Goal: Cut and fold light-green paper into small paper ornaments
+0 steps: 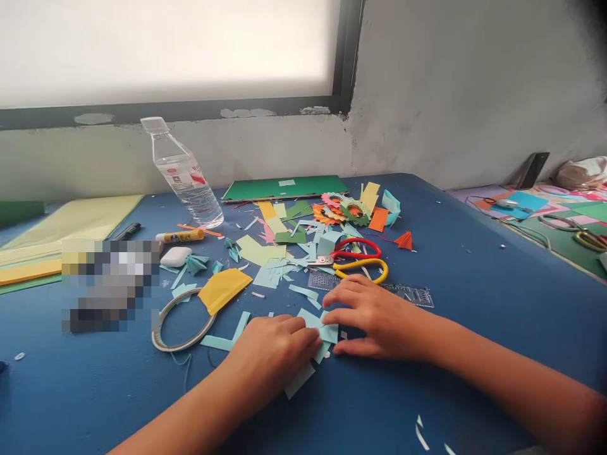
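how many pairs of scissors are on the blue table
2: red-handled scissors and yellow-handled scissors, lying together just beyond the right hand. More may be hidden under the paper scraps.

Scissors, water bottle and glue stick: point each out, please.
Scissors (359,258): head view, on the red and yellow handles.
Water bottle (186,177): head view, on the labelled middle of its body.
Glue stick (181,237): head view, on the yellow barrel.
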Available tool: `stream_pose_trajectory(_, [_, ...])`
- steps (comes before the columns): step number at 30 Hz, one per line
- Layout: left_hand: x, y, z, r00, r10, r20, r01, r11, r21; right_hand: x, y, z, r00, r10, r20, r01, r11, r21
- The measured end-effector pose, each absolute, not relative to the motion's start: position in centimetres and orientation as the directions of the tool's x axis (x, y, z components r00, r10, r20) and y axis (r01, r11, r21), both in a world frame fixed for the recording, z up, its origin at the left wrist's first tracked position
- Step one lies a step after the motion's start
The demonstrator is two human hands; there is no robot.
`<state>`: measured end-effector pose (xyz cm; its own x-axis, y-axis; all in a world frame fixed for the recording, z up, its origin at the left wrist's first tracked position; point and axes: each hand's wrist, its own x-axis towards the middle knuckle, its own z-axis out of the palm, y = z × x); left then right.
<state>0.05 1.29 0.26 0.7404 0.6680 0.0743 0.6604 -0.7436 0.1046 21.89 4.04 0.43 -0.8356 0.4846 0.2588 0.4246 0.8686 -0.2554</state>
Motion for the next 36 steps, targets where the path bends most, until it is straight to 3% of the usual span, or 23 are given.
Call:
stream_pose_trajectory(4, [0.2,1.1,-0.4,0.71,0.695,0.111,0.678,-0.718,0.156,21.6,4.2,-0.1,-0.854,0.444,0.272,0.352,0.877,-0.328])
stream_pose_trajectory(12, [0.4,1.7,0.5,0.571,0.82,0.043,0.74,-0.537,0.404,21.7,4.9,0.0,-0.823,0.53,0.206,0.36,0.766,-0.533])
stream_pose_trajectory(19, [0.4,1.9,0.6,0.508,0.861,0.025,0.733,-0.447,0.513,21.4,5.5,-1.3,-0.794,0.492,0.356,0.317,0.836,-0.448])
stream_pose_trajectory(30, [0.6,2.0,0.6,0.487,0.874,0.006,0.734,-0.412,0.54,20.0,3.8,-0.9,-0.679,0.679,0.278,0.492,0.703,-0.513])
stream_pose_trajectory(36, [1.0,1.9,0.6,0.439,0.898,-0.003,0.778,-0.379,0.501,20.3,4.2,-1.3,-0.705,0.654,0.273,0.475,0.722,-0.504])
